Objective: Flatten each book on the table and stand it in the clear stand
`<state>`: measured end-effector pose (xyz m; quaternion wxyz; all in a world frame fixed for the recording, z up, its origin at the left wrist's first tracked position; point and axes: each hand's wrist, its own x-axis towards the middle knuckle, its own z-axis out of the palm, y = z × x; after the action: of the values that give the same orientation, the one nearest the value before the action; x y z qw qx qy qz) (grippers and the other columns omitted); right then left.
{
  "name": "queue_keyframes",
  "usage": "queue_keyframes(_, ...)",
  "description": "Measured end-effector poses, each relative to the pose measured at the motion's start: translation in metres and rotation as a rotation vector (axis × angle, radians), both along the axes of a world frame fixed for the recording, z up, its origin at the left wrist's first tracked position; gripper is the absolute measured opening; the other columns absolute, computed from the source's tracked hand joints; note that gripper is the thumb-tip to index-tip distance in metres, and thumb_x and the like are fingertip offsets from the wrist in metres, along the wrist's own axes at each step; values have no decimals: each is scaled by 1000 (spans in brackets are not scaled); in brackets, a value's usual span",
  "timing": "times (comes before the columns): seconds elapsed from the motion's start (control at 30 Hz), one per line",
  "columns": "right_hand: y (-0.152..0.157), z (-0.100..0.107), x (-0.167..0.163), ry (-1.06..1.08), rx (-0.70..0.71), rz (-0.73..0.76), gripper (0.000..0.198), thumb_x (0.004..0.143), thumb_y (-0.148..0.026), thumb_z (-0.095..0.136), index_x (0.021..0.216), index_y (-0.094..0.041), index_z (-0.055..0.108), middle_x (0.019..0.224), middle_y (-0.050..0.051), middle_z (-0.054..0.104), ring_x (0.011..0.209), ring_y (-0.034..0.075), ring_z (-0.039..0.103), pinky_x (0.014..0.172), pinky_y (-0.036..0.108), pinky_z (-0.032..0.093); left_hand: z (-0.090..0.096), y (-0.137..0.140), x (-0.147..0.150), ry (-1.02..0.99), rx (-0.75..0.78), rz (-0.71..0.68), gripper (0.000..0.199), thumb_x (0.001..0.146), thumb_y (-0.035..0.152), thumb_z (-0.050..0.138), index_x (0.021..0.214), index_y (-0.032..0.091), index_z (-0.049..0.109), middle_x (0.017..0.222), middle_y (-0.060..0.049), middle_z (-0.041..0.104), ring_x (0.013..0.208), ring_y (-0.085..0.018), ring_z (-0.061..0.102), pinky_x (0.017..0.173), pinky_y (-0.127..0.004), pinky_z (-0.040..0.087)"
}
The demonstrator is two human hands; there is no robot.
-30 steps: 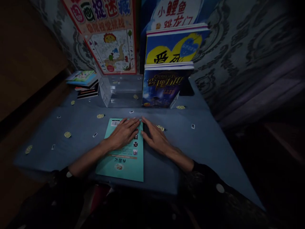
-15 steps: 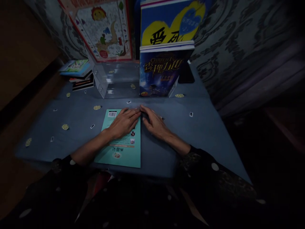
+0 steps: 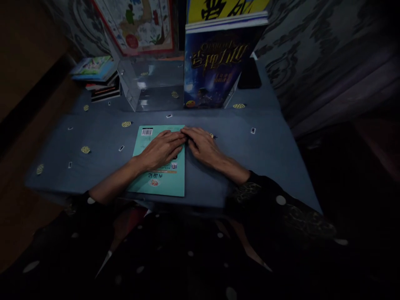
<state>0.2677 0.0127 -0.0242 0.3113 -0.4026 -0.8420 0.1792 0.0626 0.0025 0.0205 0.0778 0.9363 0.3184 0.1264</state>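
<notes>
A teal book (image 3: 146,162) lies shut on the blue tablecloth, its back cover with the barcode facing up and its print upside down to me. My left hand (image 3: 163,149) rests flat across the book's upper right part, fingers stretched toward the right edge. At that same edge is my right hand (image 3: 203,146), fingers extended, with its fingertips against or over the tips of my left fingers. The right palm is over the cloth beside the book. Neither hand is wrapped around anything.
Behind the book, a clear acrylic stand (image 3: 129,89) holds a dark blue book (image 3: 214,71) and a red-bordered picture book (image 3: 146,25). Several books (image 3: 96,71) are stacked at the back left. A flat black object (image 3: 249,75) lies at the back right. The tablecloth (image 3: 265,158) has pineapple prints.
The view has tilted down, so the stand and books sit higher in the picture. My right fingertips have shifted slightly left, onto the tips of my left fingers. The teal book stays in place.
</notes>
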Motion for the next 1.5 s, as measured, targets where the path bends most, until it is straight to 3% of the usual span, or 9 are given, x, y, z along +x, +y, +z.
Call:
queue_keyframes(0.17,-9,1,-1,29,17,6,44,93,-14,43,134,-20,59,134,12,65,125,30,57,107,55,44,1,-19,0,33,6,14,40,105,27,41,140,12,54,143,-15,58,135,-26,52,115,-49,37)
queue_keyframes(0.4,-21,5,-1,-7,-12,3,41,93,-15,46,129,-22,64,135,10,66,124,30,59,107,58,44,3,-43,-1,108,-16,60,43,106,32,39,144,15,50,148,-13,55,140,-26,48,119,-50,33)
queue_keyframes(0.77,-71,6,10,-12,77,76,41,95,-14,47,131,-20,64,134,13,67,131,31,57,101,60,52,-6,-128,-3,62,71,63,45,106,31,38,146,10,45,149,-16,53,142,-26,47,119,-46,38)
queue_keyframes(0.97,-90,9,4,-10,165,120,38,97,-15,48,130,-20,66,130,15,69,126,31,62,102,62,52,-9,-146,-8,-52,116,35,44,104,27,43,144,9,48,145,-15,58,143,-25,46,119,-47,39)
queue_keyframes(1.2,-77,18,-7,-31,151,146,35,94,-13,51,122,-22,70,123,11,74,125,31,63,105,64,48,4,-123,-28,-124,-34,46,37,105,28,43,138,17,55,139,-10,64,130,-20,59,115,-42,44)
queue_keyframes(1.4,-51,26,-37,-82,97,210,35,96,-19,51,125,-19,69,131,15,69,130,30,60,107,61,48,-10,-55,-77,-190,22,335,39,105,31,40,140,19,53,145,-13,58,135,-24,54,111,-48,47)
queue_keyframes(1.5,-35,29,-60,-124,80,242,36,96,-20,52,128,-15,66,137,18,64,135,32,55,110,62,44,-17,-21,-97,-176,10,416,42,105,31,39,142,16,52,147,-14,56,136,-24,54,114,-47,44)
